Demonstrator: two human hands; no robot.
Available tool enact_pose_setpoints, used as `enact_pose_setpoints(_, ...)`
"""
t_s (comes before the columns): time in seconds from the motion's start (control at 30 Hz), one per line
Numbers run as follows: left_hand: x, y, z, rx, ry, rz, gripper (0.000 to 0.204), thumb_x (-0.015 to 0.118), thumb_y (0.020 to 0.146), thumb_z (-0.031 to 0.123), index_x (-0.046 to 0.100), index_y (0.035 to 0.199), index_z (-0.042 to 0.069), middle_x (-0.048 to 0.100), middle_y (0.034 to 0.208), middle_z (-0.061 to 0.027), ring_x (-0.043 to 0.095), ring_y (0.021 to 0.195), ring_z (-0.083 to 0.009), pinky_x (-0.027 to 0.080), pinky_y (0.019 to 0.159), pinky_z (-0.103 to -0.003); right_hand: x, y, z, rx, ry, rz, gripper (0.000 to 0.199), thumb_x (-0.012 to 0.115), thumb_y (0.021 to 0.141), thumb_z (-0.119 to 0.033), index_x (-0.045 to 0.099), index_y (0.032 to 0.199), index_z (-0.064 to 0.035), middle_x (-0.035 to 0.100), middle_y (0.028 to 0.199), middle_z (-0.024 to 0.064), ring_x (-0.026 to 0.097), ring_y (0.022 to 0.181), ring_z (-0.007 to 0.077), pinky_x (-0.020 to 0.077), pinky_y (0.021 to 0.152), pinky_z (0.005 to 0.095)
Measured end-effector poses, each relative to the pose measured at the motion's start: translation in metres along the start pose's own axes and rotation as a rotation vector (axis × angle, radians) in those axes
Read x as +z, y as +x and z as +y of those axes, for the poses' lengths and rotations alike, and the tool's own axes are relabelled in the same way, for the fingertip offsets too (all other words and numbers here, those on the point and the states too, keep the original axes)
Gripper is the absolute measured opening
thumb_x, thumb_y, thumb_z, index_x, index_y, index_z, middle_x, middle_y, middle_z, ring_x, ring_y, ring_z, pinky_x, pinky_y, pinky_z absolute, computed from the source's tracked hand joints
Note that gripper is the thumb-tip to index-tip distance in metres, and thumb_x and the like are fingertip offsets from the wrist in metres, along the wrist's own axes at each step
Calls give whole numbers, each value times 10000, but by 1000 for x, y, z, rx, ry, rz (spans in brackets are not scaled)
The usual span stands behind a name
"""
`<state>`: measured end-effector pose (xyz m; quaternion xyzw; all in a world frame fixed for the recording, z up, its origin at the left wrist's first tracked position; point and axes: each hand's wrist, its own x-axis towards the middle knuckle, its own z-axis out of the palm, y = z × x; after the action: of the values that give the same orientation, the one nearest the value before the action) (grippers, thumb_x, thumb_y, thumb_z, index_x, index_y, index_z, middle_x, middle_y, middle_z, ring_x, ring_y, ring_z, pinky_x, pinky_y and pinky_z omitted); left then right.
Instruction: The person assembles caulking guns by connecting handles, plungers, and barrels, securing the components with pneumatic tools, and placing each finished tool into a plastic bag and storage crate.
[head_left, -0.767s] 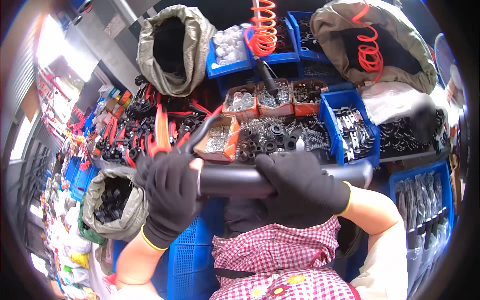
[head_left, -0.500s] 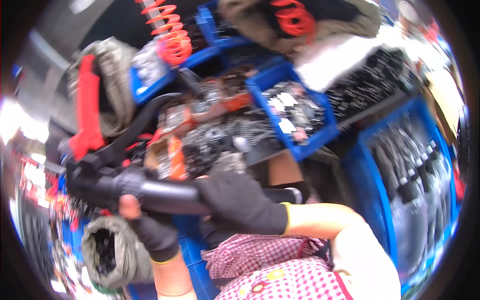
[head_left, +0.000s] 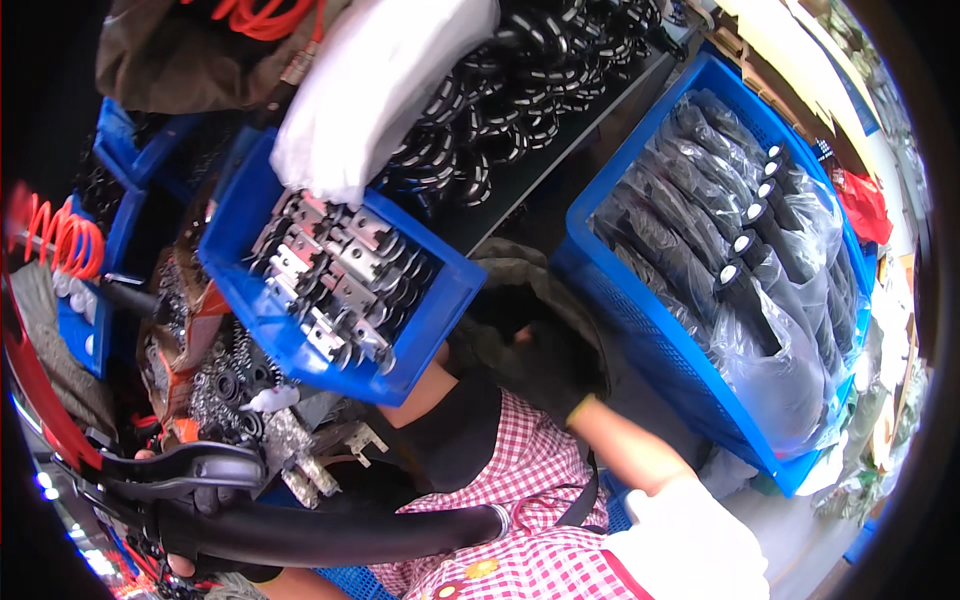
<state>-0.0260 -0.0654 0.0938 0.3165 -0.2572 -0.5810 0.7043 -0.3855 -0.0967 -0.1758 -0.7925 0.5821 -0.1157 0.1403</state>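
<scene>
A thick, curved black tube (head_left: 330,535) lies across the lower left, over my lap. It ends in a silvery ring near my apron, and a black lever-like bracket (head_left: 200,468) sits along its far side. My left hand (head_left: 245,572), in a black glove with bare fingertips, is wrapped round the tube and mostly hidden by it. A long red bar (head_left: 45,400) rises beside the bracket, blurred. My right hand (head_left: 548,372), also gloved, is at the mouth of a dark grey fabric sack (head_left: 590,310); shadow hides most of its fingers.
A blue bin of metal brackets (head_left: 340,270) stands ahead, with a white bag (head_left: 380,90) against it. Black curved parts (head_left: 520,100) are heaped beyond. On the right is a blue crate (head_left: 650,330) of plastic-wrapped black parts. Springs and small metal parts (head_left: 230,390) lie at left.
The view has swung to the right. My right hand has let go of the black tube and moved to the sack. My left hand still holds the tube, now lower left.
</scene>
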Motion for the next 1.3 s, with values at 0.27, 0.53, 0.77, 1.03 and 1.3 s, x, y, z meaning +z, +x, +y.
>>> enact_pose_setpoints(0.27,-63,58,44,-129,27,-81,496,768,779,182,537,1184,12,565,1100,-83,558,1002,-198,420,938,-333,202,59,99,374,141,62,430,546,918,-315,637,1219,-21,600,1253,225,555,1183,355,399,1018,440)
enact_pose_setpoints(0.53,-73,68,66,-199,-14,-146,499,734,829,237,522,1213,1,561,1118,-106,555,1034,-228,400,997,-356,215,56,62,487,406,-96,312,525,904,-227,686,1126,-79,645,1178,192,618,1054,344,473,900,464)
enact_pose_setpoints(0.77,-32,43,61,-155,127,-309,564,653,899,313,476,1320,-18,546,1237,-154,524,1166,-262,351,1099,-385,154,48,74,284,366,-4,425,560,918,-308,622,1238,-34,591,1249,239,550,1194,338,404,1027,434)
enact_pose_setpoints(1.03,-71,72,78,202,400,85,583,608,921,343,458,1351,-21,529,1292,-165,502,1213,-267,341,1115,-389,144,57,68,432,409,-19,385,566,913,-290,638,1188,-30,609,1205,225,567,1154,340,421,1000,433)
enact_pose_setpoints(1.3,-125,42,106,557,580,569,605,563,942,372,439,1382,-25,512,1346,-176,481,1259,-272,330,1131,-392,137,48,63,522,349,-87,351,571,909,-274,652,1145,-27,625,1167,213,583,1119,343,436,976,433)
